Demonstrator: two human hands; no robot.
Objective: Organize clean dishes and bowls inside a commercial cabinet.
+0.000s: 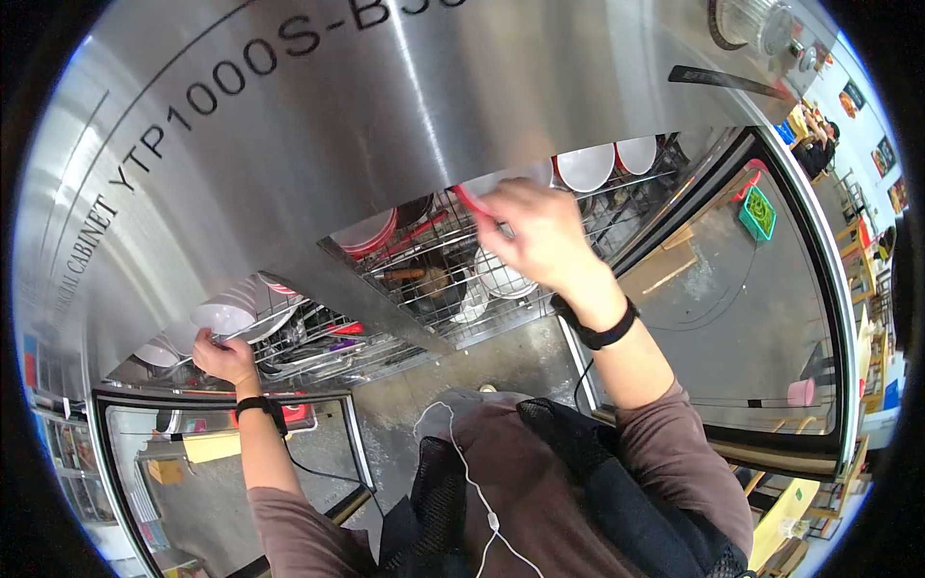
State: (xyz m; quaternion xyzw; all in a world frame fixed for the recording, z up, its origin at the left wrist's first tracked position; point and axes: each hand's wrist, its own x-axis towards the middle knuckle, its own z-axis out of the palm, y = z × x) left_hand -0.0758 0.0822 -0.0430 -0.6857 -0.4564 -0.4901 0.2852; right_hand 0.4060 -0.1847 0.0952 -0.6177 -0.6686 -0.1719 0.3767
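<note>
My right hand is closed on the rim of a red and white bowl at the upper rack of a steel cabinet. My left hand has its fingers closed at the edge of a white bowl on the left side of the rack. Striped red-rimmed bowls stand between the hands. Right of my right hand are two more white bowls with red rims. Below it, a white dish and a dark pan lie on the wire rack.
Glass doors stand open at left and right. Utensils fill the lower left rack. Past the right door, a green basket holds green vegetables. A person sits far off at the upper right.
</note>
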